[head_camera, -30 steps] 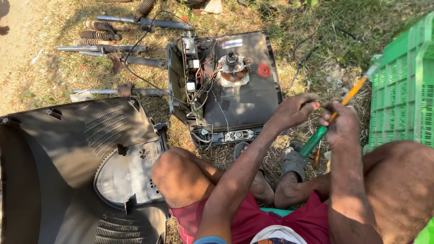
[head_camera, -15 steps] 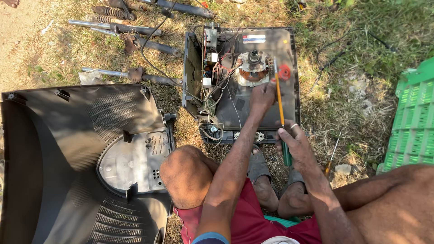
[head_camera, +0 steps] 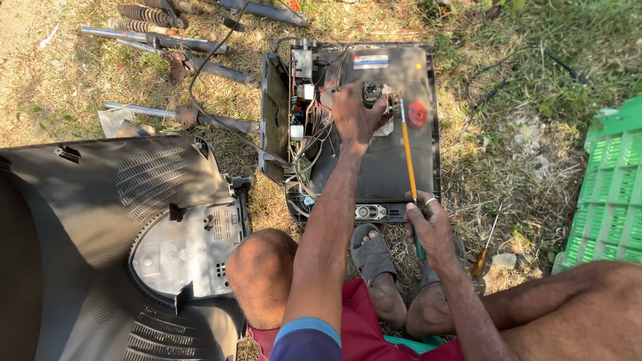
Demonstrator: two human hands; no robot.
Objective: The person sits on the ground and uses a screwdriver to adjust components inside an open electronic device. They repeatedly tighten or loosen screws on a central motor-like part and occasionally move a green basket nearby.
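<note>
television chassis (head_camera: 391, 160): dark, boxy plastic, face down on dry grass, wires tangled at its left | left hand (head_camera: 358, 117): clasped over the glass tube neck at chassis centre | right hand (head_camera: 431, 224): fisted round a long yellow-shafted screwdriver (head_camera: 408, 157) at the near edge, tip up beside the neck | ribbed grey back cover (head_camera: 100, 234) left of chassis | green slatted crate (head_camera: 612, 194) far right; bare grass between.

Centre: chassis (head_camera: 394, 160) on grass, beyond feet.
Left: rear cover (head_camera: 100, 247).
Far left: rods (head_camera: 167, 43), springs.
Right: crate (head_camera: 612, 194); screwdriver (head_camera: 485, 251) between crate and chassis.
</note>
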